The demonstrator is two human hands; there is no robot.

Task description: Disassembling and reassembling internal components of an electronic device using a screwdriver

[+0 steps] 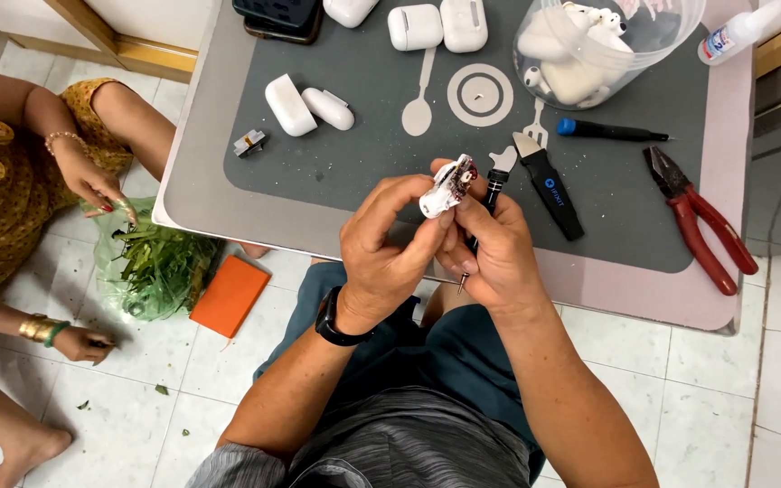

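Note:
My left hand (389, 237) and my right hand (492, 246) meet above the table's front edge. Both pinch a small white earbud case part with exposed circuitry (447, 188), held between the fingertips. My right hand also grips a thin black-handled tool (492, 194) whose metal tip (463, 282) sticks out below the palm. A black watch (336, 323) is on my left wrist.
On the grey mat (336, 154) lie white earbud cases (307, 106), a black pry tool (549, 183), a blue-tipped screwdriver (607, 131), red pliers (702, 221), a clear tub of earbud parts (594, 45) and a glue bottle (738, 32). Another person (38, 172) sits left with a bag of greens (151, 267) and an orange pad (230, 295).

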